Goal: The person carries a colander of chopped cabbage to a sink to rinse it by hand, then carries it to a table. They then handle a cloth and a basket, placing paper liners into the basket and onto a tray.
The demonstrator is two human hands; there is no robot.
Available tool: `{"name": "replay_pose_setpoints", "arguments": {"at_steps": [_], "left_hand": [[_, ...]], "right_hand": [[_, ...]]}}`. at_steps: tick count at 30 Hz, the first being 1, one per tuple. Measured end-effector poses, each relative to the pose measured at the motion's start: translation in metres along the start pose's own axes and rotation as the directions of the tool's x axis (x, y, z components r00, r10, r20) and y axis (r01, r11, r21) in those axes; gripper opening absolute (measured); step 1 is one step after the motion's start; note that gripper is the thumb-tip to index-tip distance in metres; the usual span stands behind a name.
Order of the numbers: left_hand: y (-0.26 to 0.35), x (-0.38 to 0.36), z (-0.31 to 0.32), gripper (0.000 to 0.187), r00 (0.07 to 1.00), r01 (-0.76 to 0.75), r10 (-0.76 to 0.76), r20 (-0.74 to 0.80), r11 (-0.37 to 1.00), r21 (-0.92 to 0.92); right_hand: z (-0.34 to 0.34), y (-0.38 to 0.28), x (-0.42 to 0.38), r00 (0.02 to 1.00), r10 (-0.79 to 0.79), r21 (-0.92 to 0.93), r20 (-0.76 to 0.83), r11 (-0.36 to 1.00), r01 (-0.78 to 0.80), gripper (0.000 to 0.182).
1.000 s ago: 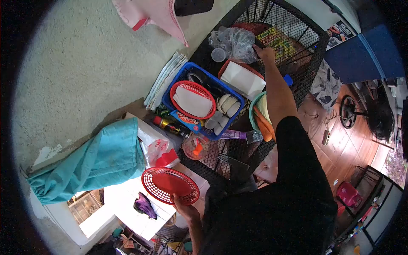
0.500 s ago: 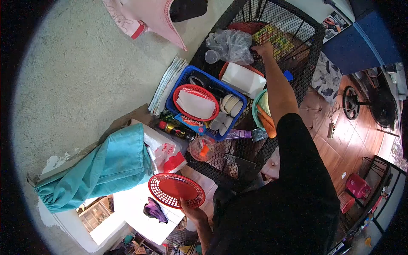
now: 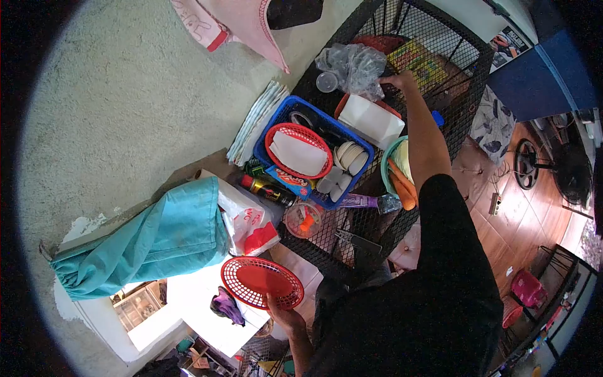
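Observation:
My left hand (image 3: 287,318) grips the rim of a red oval plastic basket (image 3: 260,281), thumb on its inner side. My right arm is stretched across the black mesh rack, and my right hand (image 3: 400,80) has its fingers closed at the edge of a clear plastic bag (image 3: 364,68). A clear plastic cup (image 3: 326,81) is beside the bag. Closest below the right hand is a stack of white paper (image 3: 370,119) in a red basket. Next to my right forearm, a green bowl (image 3: 388,164) holds carrots (image 3: 402,185) and something pale.
A blue basket (image 3: 260,141) holds a paper-lined red basket and white cups. Near it are a spray can (image 3: 267,190), a round clear container (image 3: 303,220) and a grater-like metal tool (image 3: 358,241). A teal cloth (image 3: 157,235) hangs by the wall; a purple item (image 3: 226,306) lies on a white surface.
The view has shifted slightly, so most things appear a little further right and lower. My right hand stays at the bag's edge; my left hand still holds the red basket.

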State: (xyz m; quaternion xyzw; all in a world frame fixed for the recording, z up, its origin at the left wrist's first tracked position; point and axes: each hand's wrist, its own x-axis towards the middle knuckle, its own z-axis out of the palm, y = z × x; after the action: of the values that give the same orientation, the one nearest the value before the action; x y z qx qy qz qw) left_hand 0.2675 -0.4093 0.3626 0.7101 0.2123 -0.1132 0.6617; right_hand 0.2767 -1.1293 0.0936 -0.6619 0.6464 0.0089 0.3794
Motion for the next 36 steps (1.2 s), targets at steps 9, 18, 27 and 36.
{"name": "replay_pose_setpoints", "arguments": {"at_steps": [9, 18, 27, 36], "left_hand": [[0.0, 0.0, 0.0, 0.053, 0.999, -0.01, 0.012, 0.033, 0.999, -0.049], [0.001, -0.012, 0.001, 0.046, 0.989, -0.092, 0.101, 0.11, 0.992, -0.081], [0.006, -0.024, -0.009, 0.047, 0.995, -0.053, 0.061, 0.081, 0.994, -0.098], [-0.004, -0.023, -0.02, 0.054, 0.978, 0.071, -0.029, 0.207, 0.978, -0.197]], "right_hand": [[-0.068, -0.026, -0.052, 0.995, 0.004, 0.765, 0.102, 0.639, -0.081, 0.043], [-0.145, -0.03, -0.101, 0.965, -0.242, 0.763, -0.105, 0.602, 0.234, 0.049], [-0.204, -0.015, -0.196, 0.747, -0.491, -0.025, -0.447, 0.842, 0.539, 0.031], [-0.109, -0.011, -0.489, 0.549, -0.813, 0.433, -0.193, 0.432, 0.791, 0.023]]}}
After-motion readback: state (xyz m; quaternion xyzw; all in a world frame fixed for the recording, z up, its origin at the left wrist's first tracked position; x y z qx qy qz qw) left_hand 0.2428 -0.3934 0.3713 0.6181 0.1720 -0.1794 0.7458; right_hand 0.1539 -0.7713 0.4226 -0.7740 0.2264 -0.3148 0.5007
